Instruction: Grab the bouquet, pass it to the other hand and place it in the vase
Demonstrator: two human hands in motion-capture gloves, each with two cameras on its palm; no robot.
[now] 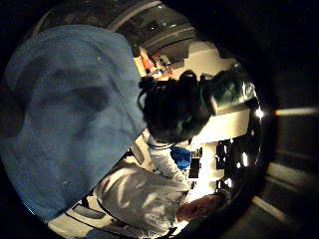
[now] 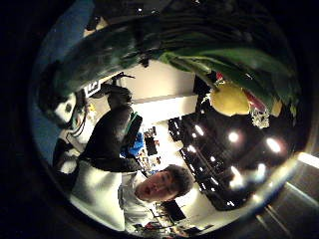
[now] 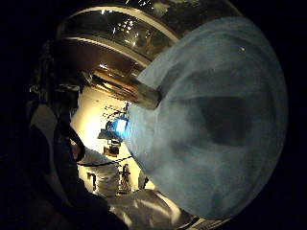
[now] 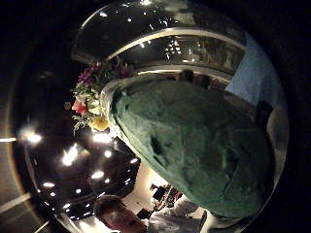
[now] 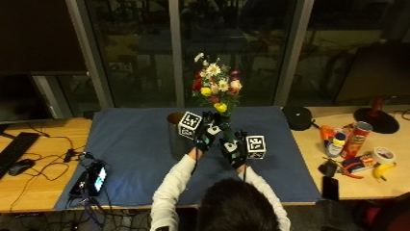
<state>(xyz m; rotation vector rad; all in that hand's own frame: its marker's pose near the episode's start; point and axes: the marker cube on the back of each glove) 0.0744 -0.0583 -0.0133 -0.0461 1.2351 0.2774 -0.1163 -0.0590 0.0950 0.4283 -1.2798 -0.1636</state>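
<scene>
The bouquet [image 5: 216,91] of white, yellow, red and pink flowers stands upright over the blue cloth [image 5: 128,144]. My left hand [image 5: 205,131] curls round its stems just under the blooms. My right hand [image 5: 234,148] grips the green wrapped base lower down, right beside the left hand. In the right thumb side palm view the green wrap [image 4: 194,145] lies close against the palm, with the flowers [image 4: 90,104] beyond it. Stems and a yellow flower [image 2: 229,98] cross the left thumb side palm view. The dark cylindrical vase [image 5: 176,139] stands on the cloth just left of my left hand.
A phone [image 5: 96,178], cables, a mouse and a keyboard [image 5: 16,147] lie at the table's left. At the right are a black round object [image 5: 297,117], a tall red can [image 5: 355,139], a bottle, tape and a banana [image 5: 382,169]. A window wall runs behind the table.
</scene>
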